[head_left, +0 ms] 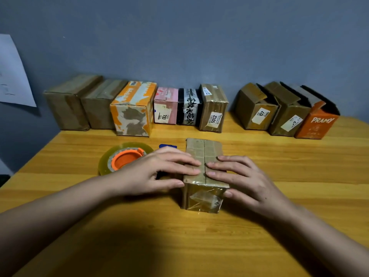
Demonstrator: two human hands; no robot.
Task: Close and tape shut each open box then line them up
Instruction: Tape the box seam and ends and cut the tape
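Brown cardboard box wrapped in shiny tape (203, 176) lies on the yellow wooden bench (199, 246). Left hand (157, 172) and right hand (243, 176) press its two flaps flat, fingers straight, each grip wide, holding nothing. Left of the left hand lies a clear tape roll with orange core (123, 156); beyond both hands, closed boxes (131, 108) and open boxes (285, 110) stand along the wall.

A yellow wood-grain worktop (299, 176) carries a row of six shut boxes (131, 108) along the wall; well right of them, three open boxes (285, 110) side by side; nearer, a taped brown box (203, 196); left of it a tape roll (121, 156); between them a small blue thing (167, 146), mostly hidden.
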